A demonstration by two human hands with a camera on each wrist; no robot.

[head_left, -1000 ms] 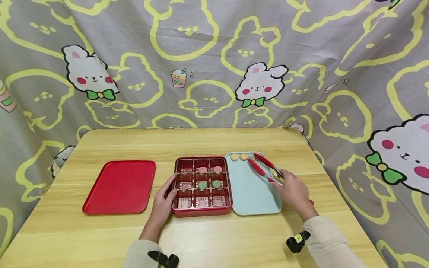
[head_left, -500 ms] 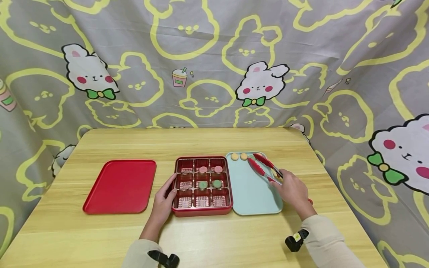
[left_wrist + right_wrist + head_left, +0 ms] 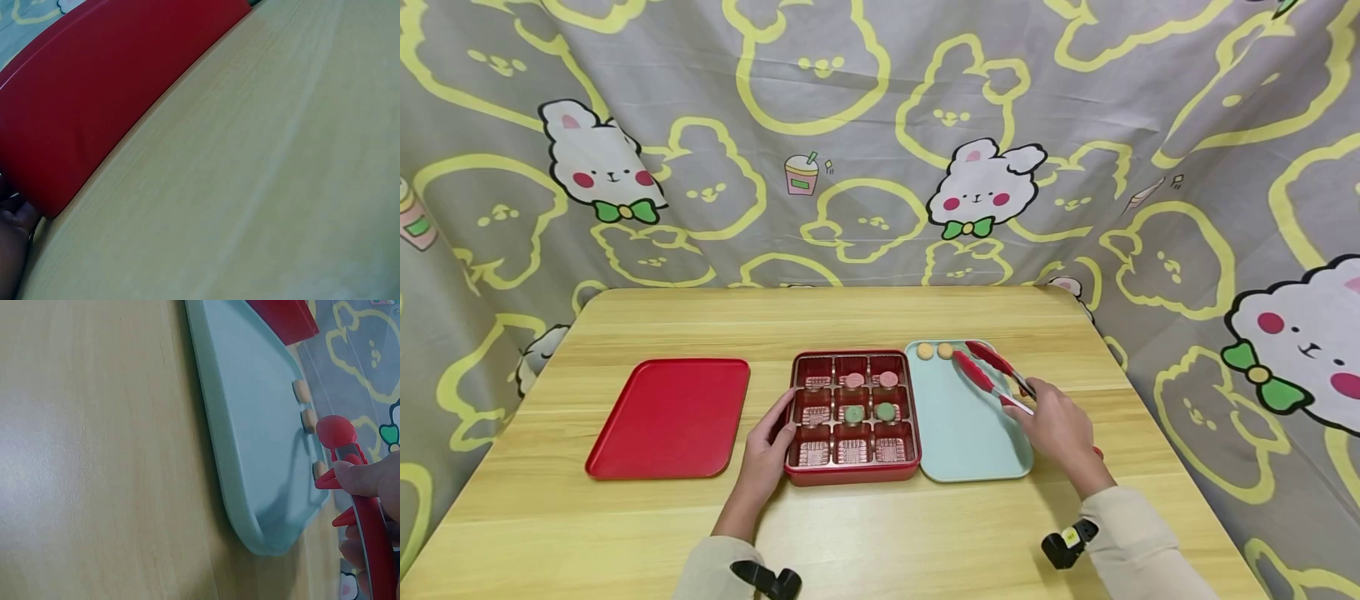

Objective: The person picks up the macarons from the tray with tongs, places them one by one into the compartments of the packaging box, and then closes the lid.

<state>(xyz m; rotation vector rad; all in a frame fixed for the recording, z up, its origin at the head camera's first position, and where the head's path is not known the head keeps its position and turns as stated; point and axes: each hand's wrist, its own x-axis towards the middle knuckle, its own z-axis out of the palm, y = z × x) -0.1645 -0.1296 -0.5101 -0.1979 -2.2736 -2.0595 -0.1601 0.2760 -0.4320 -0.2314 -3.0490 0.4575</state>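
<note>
My right hand (image 3: 1058, 423) grips red-tipped tongs (image 3: 996, 373) over the far right part of the pale blue tray (image 3: 973, 425). A green macaron (image 3: 961, 346) shows partly between the tong tips; whether they pinch it I cannot tell. Two tan macarons (image 3: 935, 351) lie left of the tips. My left hand (image 3: 765, 454) rests against the left wall of a red box (image 3: 853, 477) divided into several compartments. Inside, pink macarons (image 3: 854, 381) sit in the back row's middle and right compartments, green macarons (image 3: 885, 412) in the middle row's middle and right ones.
A red tray (image 3: 670, 421) lies on the wooden table (image 3: 850, 542), left of the box. The box's right side stands close against the blue tray. In the right wrist view another tan macaron (image 3: 319, 469) lies near the tray's edge. A patterned curtain (image 3: 865, 100) hangs behind the table.
The tong tips have shifted slightly away from me, and less of the green macaron shows. My left hand and the box have stayed put.
</note>
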